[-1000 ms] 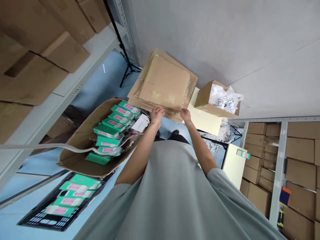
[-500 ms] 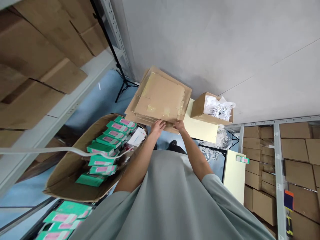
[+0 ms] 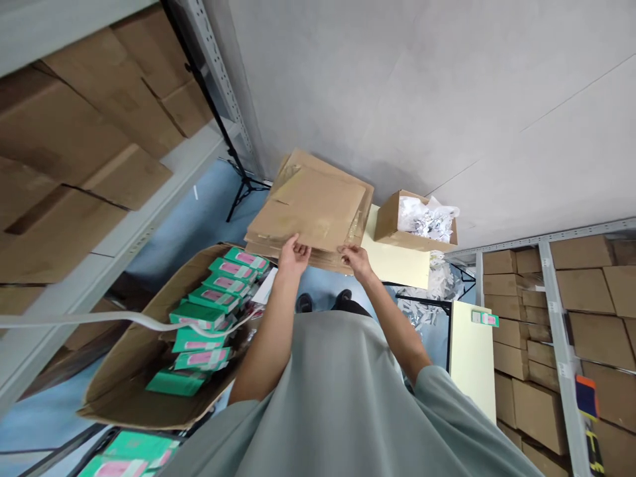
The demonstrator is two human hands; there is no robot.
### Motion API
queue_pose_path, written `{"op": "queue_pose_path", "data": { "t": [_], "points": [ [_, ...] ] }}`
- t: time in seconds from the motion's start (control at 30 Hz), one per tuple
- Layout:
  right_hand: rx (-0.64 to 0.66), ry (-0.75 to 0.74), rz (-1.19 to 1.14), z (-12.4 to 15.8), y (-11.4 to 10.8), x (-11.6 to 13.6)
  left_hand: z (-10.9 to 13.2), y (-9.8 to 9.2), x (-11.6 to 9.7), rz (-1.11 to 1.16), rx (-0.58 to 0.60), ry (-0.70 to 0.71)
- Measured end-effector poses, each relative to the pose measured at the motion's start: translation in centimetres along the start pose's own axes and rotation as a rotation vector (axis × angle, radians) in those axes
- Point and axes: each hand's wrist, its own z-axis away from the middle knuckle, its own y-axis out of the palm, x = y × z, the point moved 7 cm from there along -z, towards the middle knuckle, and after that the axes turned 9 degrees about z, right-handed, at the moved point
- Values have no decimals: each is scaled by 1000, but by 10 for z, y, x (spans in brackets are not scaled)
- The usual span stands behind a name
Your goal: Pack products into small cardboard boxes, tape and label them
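A stack of flattened cardboard boxes (image 3: 365, 207) with strips of clear tape lies in front of me by the wall. Its top flattened cardboard box (image 3: 318, 205) sits slightly askew on the others. My left hand (image 3: 294, 256) is closed on the near edge of this top piece, the fingers partly over it. My right hand (image 3: 356, 260) pinches at the near right corner of the same piece; its fingertips are partly hidden.
Left of me stands a big open carton (image 3: 124, 331) with several green-and-pink boxes (image 3: 213, 298). A white cable (image 3: 114, 317) crosses it. On the right, a cream tabletop (image 3: 397, 255) bears a carton of shredded paper (image 3: 428, 218). Loaded shelves flank both sides; a black tripod (image 3: 243, 185) stands behind.
The top flattened box has shifted left and toward me over the stack. My left hand has moved left along its edge; my right hand is slightly lower. The camera view has shifted a little.
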Motion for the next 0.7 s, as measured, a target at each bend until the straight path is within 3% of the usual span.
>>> {"op": "queue_pose_path", "data": {
  "t": [0.07, 0.17, 0.33, 0.43, 0.53, 0.7],
  "points": [
    [67, -61, -34, 23, -3, 0, 8, -5, -8, 59, -13, 12],
    [88, -149, -58, 56, -22, -4, 24, -2, -1, 140, 10, -40],
    [23, -251, -14, 99, -89, -9, 46, 47, 39, -22, 232, -106],
    [-164, -270, -8, 124, -161, -11, 54, 81, 73, -154, 307, -137],
    [-429, -334, -23, 164, -250, -9, 70, 113, 118, -299, 392, -165],
    [-968, -446, -17, 272, -399, -28, 122, 153, 225, -551, 529, -266]
  ]
}}
